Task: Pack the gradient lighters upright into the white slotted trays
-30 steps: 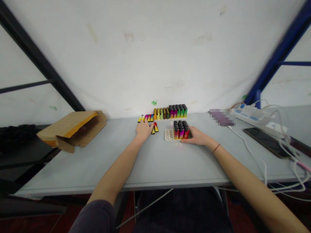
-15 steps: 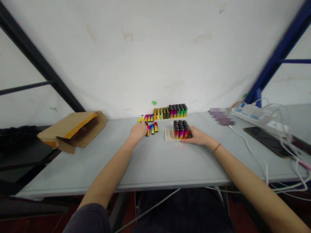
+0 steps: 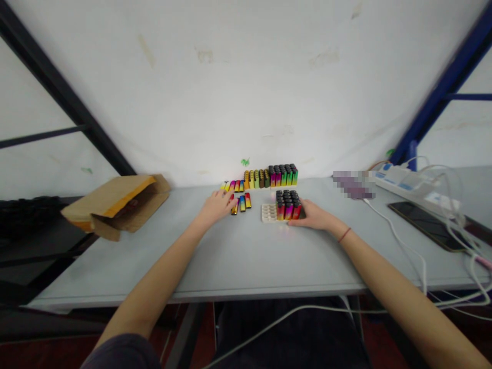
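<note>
My right hand (image 3: pixel 315 215) grips the right end of a white tray (image 3: pixel 269 212) with round sockets. Upright lighters (image 3: pixel 288 206) with black tops and red, pink and yellow bodies fill its right part; the sockets at its left show bare. My left hand (image 3: pixel 217 208) is open, its fingers spread over the left end of a group of loose lighters (image 3: pixel 242 203) lying on the table. Its fingertips partly hide the leftmost ones, and I see nothing held in it. More loose lighters (image 3: pixel 236 186) lie just behind.
By the wall stand a block of yellow and brown lighters (image 3: pixel 257 179) and a tray of pink and green ones (image 3: pixel 283 175). An opened cardboard box (image 3: pixel 115 202) lies at left. A black phone (image 3: pixel 426 225), white cables (image 3: pixel 403 233) and a power strip (image 3: pixel 407 183) occupy the right.
My left hand has gone from closed fingers at the loose lighters to spread fingers, a little lower and flatter. The right hand and its tray have stayed in place.
</note>
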The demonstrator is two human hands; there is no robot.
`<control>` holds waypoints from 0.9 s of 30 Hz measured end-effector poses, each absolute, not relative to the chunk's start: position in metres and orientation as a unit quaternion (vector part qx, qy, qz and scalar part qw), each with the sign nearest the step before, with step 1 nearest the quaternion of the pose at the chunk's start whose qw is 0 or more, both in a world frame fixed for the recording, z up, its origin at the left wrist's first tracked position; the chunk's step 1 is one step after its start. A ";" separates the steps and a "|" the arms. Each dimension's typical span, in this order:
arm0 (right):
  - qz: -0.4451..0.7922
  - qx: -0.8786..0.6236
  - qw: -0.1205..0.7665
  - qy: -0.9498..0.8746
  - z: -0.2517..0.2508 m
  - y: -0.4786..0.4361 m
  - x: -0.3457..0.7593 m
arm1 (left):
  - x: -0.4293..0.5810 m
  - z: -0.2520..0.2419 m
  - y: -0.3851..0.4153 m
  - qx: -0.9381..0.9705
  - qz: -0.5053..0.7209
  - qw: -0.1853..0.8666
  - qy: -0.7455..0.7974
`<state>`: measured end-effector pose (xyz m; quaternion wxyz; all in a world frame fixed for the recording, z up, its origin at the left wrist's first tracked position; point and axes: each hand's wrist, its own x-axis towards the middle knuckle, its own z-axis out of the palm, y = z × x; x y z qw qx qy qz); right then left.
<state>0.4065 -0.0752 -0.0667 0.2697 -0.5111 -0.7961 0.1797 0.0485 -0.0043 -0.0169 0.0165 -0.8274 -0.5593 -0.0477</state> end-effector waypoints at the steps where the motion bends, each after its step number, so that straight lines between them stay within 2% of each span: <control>1: 0.182 -0.511 0.270 -0.796 -0.067 -0.075 0.407 | 0.049 -0.021 -0.006 -0.841 -0.065 0.011 -0.538; 7: 0.175 -0.516 0.262 -0.797 -0.066 -0.076 0.407 | 0.050 -0.047 -0.001 -0.893 -0.100 -0.050 -0.435; 15: 0.166 -0.510 0.265 -0.802 -0.066 -0.075 0.407 | 0.024 -0.067 0.031 -0.905 -0.159 -0.020 -0.395; 27: 0.170 -0.508 0.269 -0.800 -0.067 -0.075 0.407 | 0.014 -0.073 0.071 -0.901 -0.180 -0.024 -0.393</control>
